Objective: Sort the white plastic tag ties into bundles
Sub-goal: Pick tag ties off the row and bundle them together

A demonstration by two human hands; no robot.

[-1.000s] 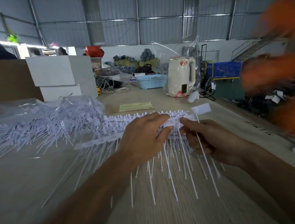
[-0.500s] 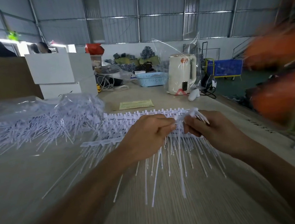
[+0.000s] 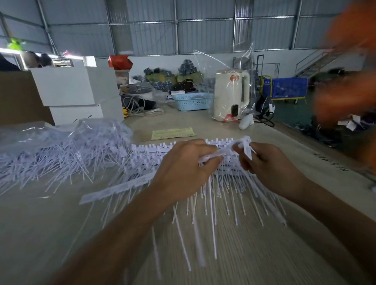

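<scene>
With the left hand (image 3: pixel 182 172) and right hand (image 3: pixel 267 165) both pinching the tag ties (image 3: pixel 215 156), loosened fingers could spill dangling tails.

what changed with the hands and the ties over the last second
The single tie that the right hand held out flat a second ago has been drawn in; its tag now sits bunched against the strip of ties gripped by the left hand. Both hands kept their grip. The loose heap, kettle and basket stayed put.
</scene>
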